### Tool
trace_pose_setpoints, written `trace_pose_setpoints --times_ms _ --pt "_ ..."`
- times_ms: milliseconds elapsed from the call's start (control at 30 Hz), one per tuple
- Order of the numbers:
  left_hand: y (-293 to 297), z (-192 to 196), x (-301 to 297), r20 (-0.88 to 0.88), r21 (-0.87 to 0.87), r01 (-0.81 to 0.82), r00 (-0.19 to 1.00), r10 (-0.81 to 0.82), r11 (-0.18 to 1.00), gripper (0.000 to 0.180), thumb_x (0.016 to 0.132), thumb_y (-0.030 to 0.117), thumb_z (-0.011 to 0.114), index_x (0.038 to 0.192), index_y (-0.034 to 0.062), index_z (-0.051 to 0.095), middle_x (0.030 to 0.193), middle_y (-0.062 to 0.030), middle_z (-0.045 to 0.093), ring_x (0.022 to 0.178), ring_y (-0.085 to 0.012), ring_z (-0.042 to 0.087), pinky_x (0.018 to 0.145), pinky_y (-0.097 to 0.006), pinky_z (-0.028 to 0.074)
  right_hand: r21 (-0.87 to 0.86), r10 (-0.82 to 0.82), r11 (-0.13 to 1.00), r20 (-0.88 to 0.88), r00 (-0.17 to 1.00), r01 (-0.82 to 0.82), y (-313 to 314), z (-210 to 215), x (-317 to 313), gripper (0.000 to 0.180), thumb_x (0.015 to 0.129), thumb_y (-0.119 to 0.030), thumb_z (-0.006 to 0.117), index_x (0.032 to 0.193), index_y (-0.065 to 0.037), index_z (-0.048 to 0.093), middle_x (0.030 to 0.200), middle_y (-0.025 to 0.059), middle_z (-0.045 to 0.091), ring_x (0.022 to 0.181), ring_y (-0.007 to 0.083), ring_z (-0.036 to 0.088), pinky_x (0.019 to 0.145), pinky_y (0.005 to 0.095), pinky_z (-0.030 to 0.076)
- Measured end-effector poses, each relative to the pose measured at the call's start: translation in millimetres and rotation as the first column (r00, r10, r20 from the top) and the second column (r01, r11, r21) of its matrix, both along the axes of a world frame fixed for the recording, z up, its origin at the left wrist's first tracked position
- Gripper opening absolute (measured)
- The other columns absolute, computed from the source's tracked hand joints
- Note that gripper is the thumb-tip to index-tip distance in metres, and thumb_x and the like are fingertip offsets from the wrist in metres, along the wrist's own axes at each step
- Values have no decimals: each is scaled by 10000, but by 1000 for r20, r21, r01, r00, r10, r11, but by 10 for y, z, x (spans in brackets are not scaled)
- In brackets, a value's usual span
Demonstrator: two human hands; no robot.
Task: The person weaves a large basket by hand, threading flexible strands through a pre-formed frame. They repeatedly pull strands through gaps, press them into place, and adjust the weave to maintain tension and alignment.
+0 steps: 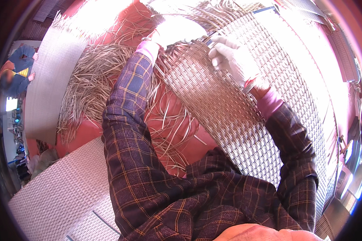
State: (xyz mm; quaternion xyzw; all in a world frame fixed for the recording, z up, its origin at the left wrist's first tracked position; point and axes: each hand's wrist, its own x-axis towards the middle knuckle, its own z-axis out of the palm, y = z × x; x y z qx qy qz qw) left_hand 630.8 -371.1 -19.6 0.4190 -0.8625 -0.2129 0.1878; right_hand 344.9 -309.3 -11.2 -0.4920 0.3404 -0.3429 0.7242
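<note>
A long panel of woven flat strands (213,94) slants from the upper middle toward my lap, brownish at its far part and silvery nearer me. Over its far end reaches my left hand (179,30), in a white glove. Bright glare washes out its fingers, so their pose and anything in them cannot be read. My right hand (233,60), also gloved in white, is at the panel's far right corner. Its fingers are curled and closed near the edge strands; what they hold, if anything, I cannot make out.
Beneath lies a wider woven sheet (293,76). Loose strands (96,76) heap up left of my left arm on a red surface (169,120). More woven sheets lie at the lower left (68,188) and far left (54,80), where another person's hands (32,76) touch the edge.
</note>
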Motion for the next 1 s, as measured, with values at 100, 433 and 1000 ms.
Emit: trace_pose_setpoints --times_ms 100,433,1000 --pt "3 4 7 -49 83 10 999 -6 996 360 1068 273 563 1281 97 795 1156 -58 805 848 -181 684 838 -326 570 -130 -52 992 -332 942 9 -108 111 -25 417 1130 -153 544 1491 56 546 975 68 742 737 134 668 676 284 586" --pt "92 -15 -9 -267 301 -9 959 93 954 354 1061 280 598 1262 89 817 1063 1 803 725 -71 515 643 -231 466 258 -42 965 336 941 -49 -135 -196 56 246 1108 -90 557 1318 35 588 1079 112 711 849 182 670 786 345 586" --pt "66 0 -41 -145 150 -6 989 28 989 374 1062 283 577 1298 89 792 1019 -16 758 774 -73 555 708 -248 505 279 -13 940 604 797 -197 -172 -367 61 224 1089 -71 549 1293 11 590 1059 106 693 892 206 668 815 370 575"
